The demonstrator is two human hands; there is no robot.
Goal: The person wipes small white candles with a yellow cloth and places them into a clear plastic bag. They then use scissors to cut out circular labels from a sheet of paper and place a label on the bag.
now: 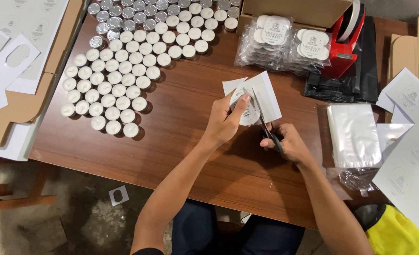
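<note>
White paper sheet (266, 97) with one round printed label is held above the brown wooden desk (186, 141), left hand (226, 123) closed on it; right hand (285, 141) closed around one pair of black-handled scissors (266, 123) cutting it. Two clear bags of round labels (287, 40) lie near the cardboard box (294, 9).

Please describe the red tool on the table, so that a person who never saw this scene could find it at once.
Look at the far right of the brown wooden table, beside the open cardboard box. There the tape dispenser stands partly on black bags. It is the only red thing on the table.
</note>
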